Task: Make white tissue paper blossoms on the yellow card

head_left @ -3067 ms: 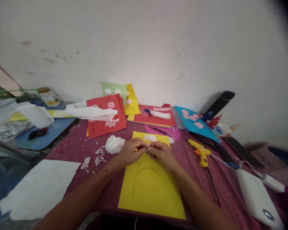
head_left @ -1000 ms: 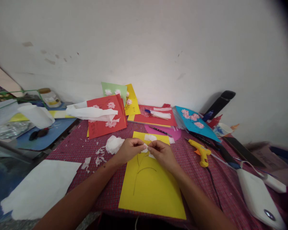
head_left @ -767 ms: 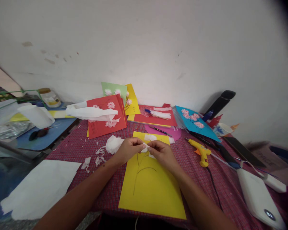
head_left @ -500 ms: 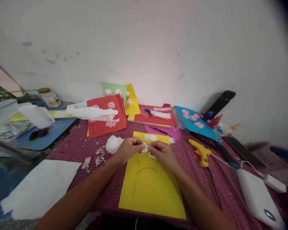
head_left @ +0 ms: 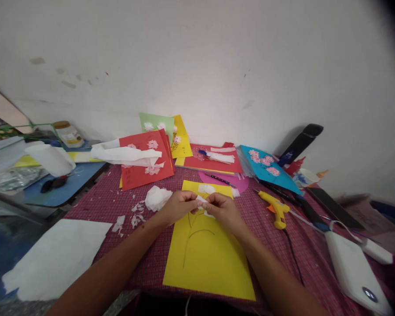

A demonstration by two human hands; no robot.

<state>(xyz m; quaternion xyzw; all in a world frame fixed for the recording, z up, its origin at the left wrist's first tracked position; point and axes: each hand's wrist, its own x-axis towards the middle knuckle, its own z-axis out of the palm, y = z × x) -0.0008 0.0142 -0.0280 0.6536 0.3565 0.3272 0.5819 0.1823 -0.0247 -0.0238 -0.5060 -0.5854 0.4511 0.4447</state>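
Note:
Between my fingertips is a small piece of white tissue paper [head_left: 201, 199], pinched from both sides. My left hand [head_left: 181, 207] is closed on its left end and my right hand [head_left: 224, 211] on its right. Both hands are over the upper part of a yellow sheet [head_left: 213, 263], which bears drawn dark curved lines. More white paper pieces [head_left: 206, 189] lie at the top of that sheet, partly behind my hands. A crumpled white tissue [head_left: 157, 198] sits left of my left hand, with torn scraps [head_left: 138, 219] beside it.
A yellow glue gun [head_left: 274, 208] with its cord lies to the right, near a white power bank [head_left: 355, 270]. Red cards [head_left: 141, 175] and a blue card [head_left: 270, 169] with paper flowers stand toward the wall. A large white sheet [head_left: 59, 259] is at the left.
The white tissue piece between my fingers now shows a flatter, longer edge. My hands have shifted only slightly; the things on the table have stayed put.

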